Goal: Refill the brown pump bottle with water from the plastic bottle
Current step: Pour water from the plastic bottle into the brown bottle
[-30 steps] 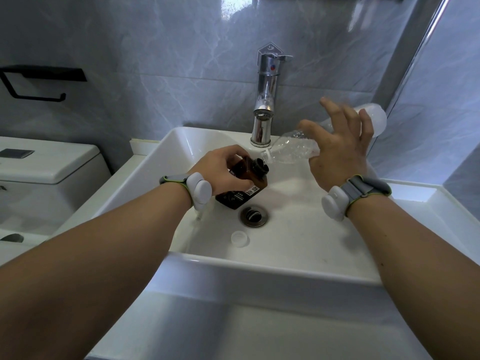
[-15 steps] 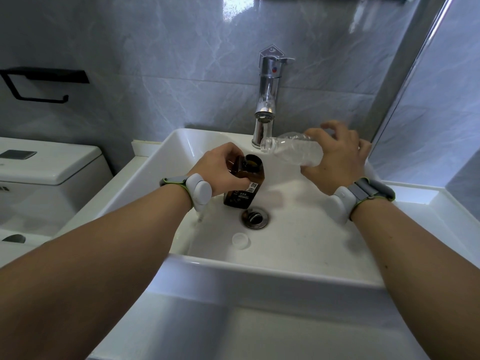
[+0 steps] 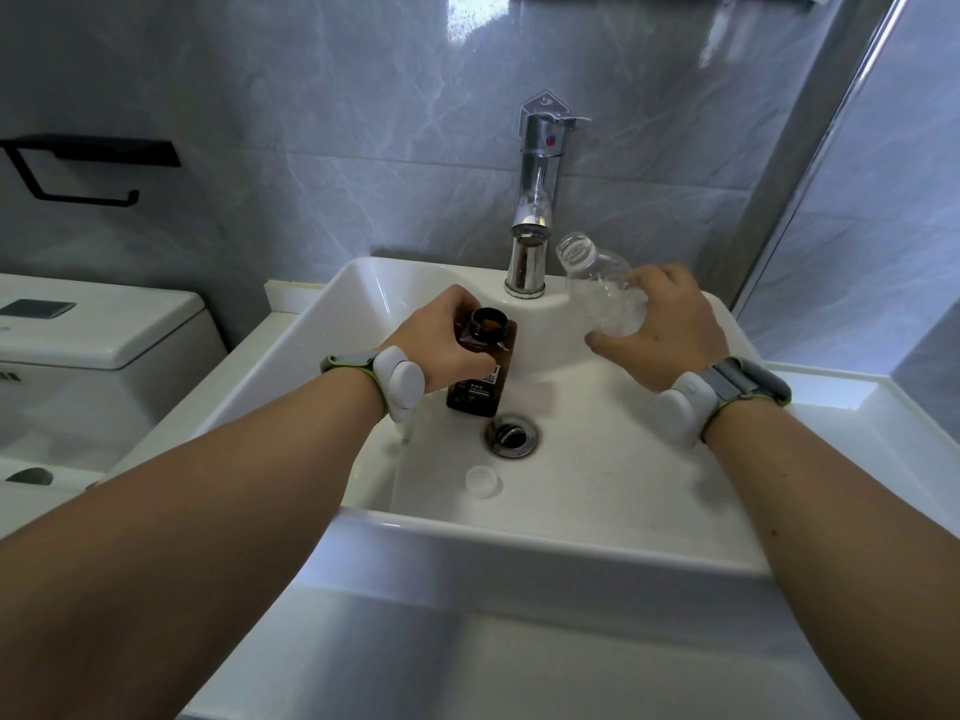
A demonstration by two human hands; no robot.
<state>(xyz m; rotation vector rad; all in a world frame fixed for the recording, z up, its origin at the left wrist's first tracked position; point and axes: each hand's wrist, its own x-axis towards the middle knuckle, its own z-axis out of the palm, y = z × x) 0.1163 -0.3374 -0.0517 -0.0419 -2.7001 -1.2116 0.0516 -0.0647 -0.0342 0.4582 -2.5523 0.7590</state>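
The brown pump bottle (image 3: 480, 371) stands upright in the white sink (image 3: 597, 491), its mouth open and no pump on it. My left hand (image 3: 441, 337) grips its upper part from the left. My right hand (image 3: 662, 330) holds the clear plastic bottle (image 3: 602, 288) just right of the tap, tilted with its open mouth pointing up and to the left. The plastic bottle is to the right of the brown bottle and apart from it. A small clear cap (image 3: 482, 481) lies in the basin in front of the drain (image 3: 511, 434).
A chrome tap (image 3: 537, 200) rises at the back of the sink, close to the plastic bottle's mouth. A white toilet tank (image 3: 98, 330) is at the left, a black paper holder (image 3: 78, 168) on the wall above it. A white counter ledge (image 3: 852, 407) extends right.
The brown bottle went from tilted to upright. The plastic bottle swung from lying with its mouth at the brown bottle to tilted mouth-up, and my right hand closed fully around it.
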